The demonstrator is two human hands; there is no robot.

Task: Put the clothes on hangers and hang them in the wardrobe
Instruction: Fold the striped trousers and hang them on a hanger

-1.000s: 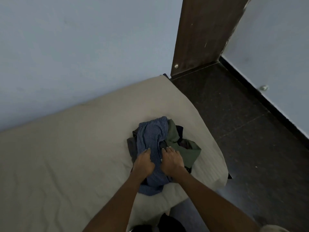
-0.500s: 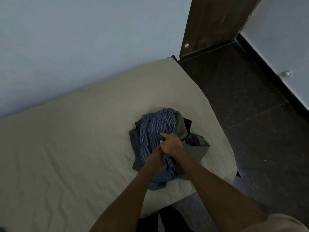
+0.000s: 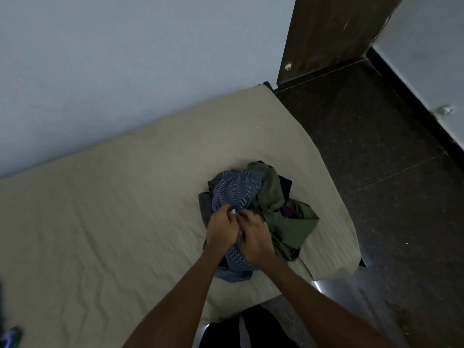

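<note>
Early going here: on the bed [image 3: 100,234], the clothes pile [image 3: 258,212] sits near its right corner. Left hand [image 3: 222,231] and right hand [image 3: 256,237] both bunch the striped blue shirt [image 3: 236,189] atop it. No hangers visible, nothing hung, everything left to do.

Pale blue wall [image 3: 125,59], beige mattress [image 3: 100,234], dark speckled floor [image 3: 376,184], brown wooden door [image 3: 331,31]
</note>
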